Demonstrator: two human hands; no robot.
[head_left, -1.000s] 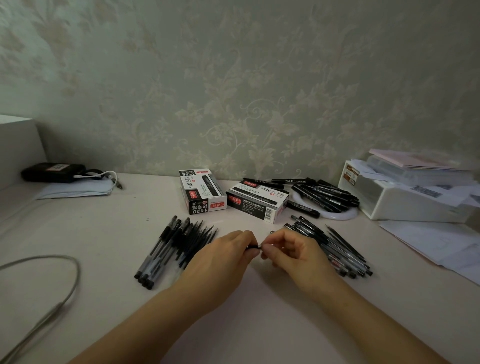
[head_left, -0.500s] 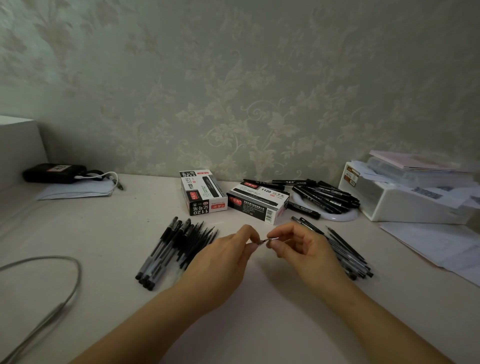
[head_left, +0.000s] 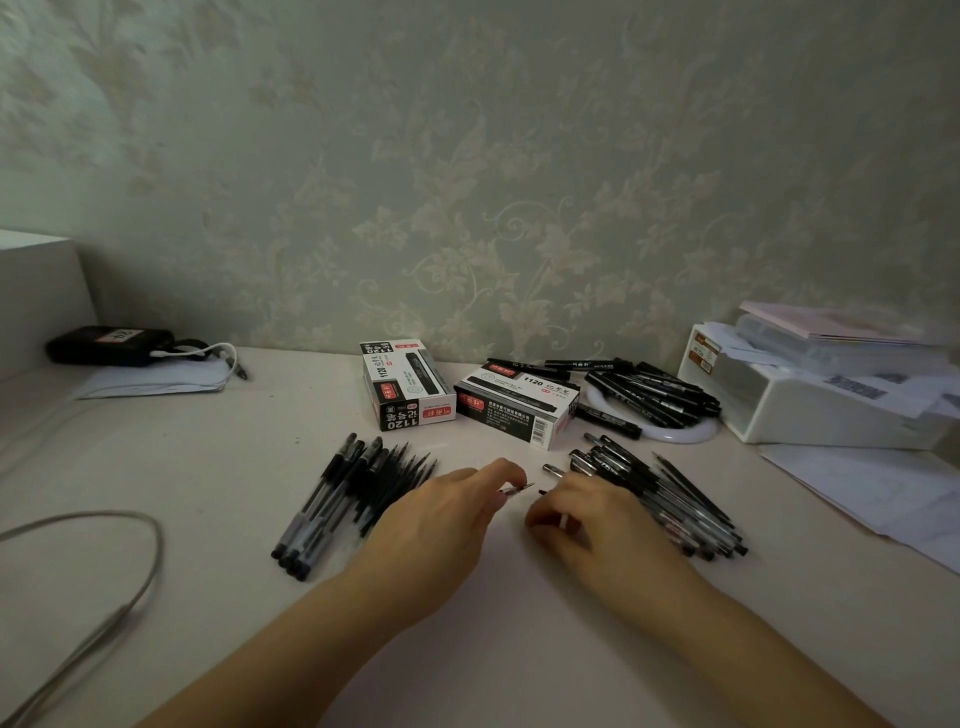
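My left hand pinches a thin pen by its front end, and the bare metal tip points right. My right hand is a short gap to the right with its fingers curled, and a small black cap pokes out at its fingertips. A tidy pile of black-capped pens lies to the left of my left hand. A looser pile of pens lies under and beyond my right hand.
Two black-and-white pen boxes stand behind the hands. Black markers lie on a white ring. A white box and papers fill the right side. A grey cable and a black device are at the left.
My hands were joined on one pen and have drawn apart. The pen's tip is now bare in my left hand, and my right hand has moved right toward the looser pile.
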